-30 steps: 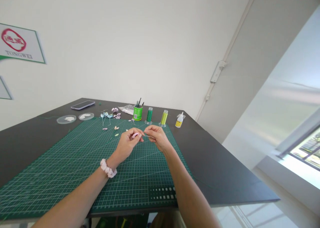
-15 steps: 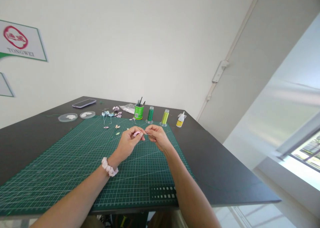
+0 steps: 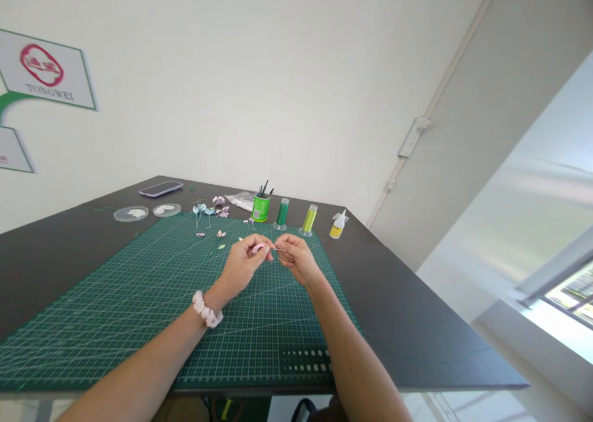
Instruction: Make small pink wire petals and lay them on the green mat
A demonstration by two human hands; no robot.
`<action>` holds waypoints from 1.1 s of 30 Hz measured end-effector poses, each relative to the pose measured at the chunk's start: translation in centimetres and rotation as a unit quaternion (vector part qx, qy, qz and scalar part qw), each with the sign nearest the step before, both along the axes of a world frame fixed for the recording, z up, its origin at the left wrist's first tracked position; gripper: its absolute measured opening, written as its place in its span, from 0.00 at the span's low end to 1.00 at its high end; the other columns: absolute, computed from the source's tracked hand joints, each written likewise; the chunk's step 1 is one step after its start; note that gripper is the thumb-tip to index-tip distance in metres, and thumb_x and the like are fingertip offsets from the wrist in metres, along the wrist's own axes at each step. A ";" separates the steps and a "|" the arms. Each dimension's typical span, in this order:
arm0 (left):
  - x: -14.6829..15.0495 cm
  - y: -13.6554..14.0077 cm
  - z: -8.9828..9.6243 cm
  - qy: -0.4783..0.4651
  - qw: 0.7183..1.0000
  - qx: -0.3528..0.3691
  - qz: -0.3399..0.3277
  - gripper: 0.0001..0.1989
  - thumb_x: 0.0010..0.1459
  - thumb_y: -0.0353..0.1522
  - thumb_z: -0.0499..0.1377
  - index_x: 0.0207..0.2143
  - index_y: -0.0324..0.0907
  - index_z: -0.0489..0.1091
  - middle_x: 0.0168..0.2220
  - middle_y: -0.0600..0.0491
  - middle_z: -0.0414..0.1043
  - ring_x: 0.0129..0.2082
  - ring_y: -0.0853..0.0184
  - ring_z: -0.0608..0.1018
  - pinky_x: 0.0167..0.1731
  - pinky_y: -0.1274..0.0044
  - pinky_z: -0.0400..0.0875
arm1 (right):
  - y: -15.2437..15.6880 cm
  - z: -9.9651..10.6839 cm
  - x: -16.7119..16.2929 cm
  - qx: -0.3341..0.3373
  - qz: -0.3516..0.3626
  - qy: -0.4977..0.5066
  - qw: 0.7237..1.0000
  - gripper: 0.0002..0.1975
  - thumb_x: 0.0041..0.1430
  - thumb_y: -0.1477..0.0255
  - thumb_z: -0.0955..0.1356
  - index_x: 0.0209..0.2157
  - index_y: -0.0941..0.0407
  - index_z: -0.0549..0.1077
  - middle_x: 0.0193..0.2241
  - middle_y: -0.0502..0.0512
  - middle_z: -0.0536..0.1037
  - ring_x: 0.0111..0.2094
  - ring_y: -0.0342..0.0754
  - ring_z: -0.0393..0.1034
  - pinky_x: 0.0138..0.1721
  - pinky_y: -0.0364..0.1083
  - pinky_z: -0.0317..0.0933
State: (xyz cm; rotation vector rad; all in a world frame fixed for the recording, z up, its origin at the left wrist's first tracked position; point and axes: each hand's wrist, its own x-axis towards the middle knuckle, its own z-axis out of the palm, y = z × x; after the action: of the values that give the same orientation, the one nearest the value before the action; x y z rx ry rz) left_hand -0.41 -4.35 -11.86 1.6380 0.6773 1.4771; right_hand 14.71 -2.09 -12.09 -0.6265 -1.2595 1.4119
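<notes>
the petal [image 3: 258, 248] is located in the left hand [image 3: 241, 264], pinched between thumb and fingers. a thin pale strand [image 3: 280, 249] lies at the fingertips of the right hand [image 3: 299, 261], which is closed on it in a narrow pinch. the visible length of strand runs roughly crosswise, left to right, and the petal lies to the left of the right hand. the left hand is nearer to the petal; the fingertips of both hands are just beside each other, above the mat [image 3: 185, 298]. whether strand and petal are joined cannot be told.

count, on the desk [image 3: 407, 323]: one mat; one green pot [image 3: 260, 209] with tools; two spools, one dark green [image 3: 282, 214], one yellow-green [image 3: 309, 219]; one bottle [image 3: 337, 227]; two dishes [image 3: 121, 215] with white pieces; one phone [image 3: 160, 189]; one clear bag [image 3: 241, 201]. blue flowers [image 3: 210, 212] and purple flowers [image 3: 218, 201] overlap; their number cannot be told.
</notes>
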 end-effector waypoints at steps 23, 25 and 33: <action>1.0 0.6 -0.4 0.015 1.000 -0.020 -0.004 0.11 0.53 0.35 0.60 0.22 0.39 0.67 0.27 0.53 0.71 0.25 0.70 0.72 0.29 0.76 0.68 | 0.1 0.6 0.6 -0.002 -0.003 0.006 1.000 0.14 0.41 0.63 0.75 0.21 0.57 0.71 0.10 0.37 0.54 0.14 0.34 0.38 0.15 0.39 0.33; 1.1 0.7 -0.5 0.015 1.000 -0.025 -0.003 0.11 0.53 0.35 0.60 0.22 0.39 0.67 0.28 0.53 0.72 0.25 0.70 0.71 0.30 0.76 0.67 | 0.2 0.7 0.7 0.001 -0.003 -0.001 1.000 0.14 0.42 0.62 0.75 0.21 0.57 0.70 0.10 0.37 0.53 0.14 0.34 0.38 0.15 0.39 0.33; 1.4 1.2 -0.8 0.016 0.999 -0.048 0.010 0.08 0.54 0.34 0.58 0.25 0.40 0.67 0.27 0.54 0.71 0.25 0.70 0.72 0.30 0.76 0.68 | 0.5 1.6 1.4 0.021 -0.018 -0.073 0.997 0.15 0.43 0.61 0.74 0.23 0.57 0.70 0.12 0.39 0.57 0.14 0.35 0.40 0.16 0.41 0.35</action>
State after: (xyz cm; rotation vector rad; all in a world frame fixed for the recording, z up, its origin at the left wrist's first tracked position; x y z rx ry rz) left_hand 0.96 -3.17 -12.63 1.5898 0.7731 1.4134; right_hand 16.08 -1.60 -10.48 -0.7306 -1.3819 1.3252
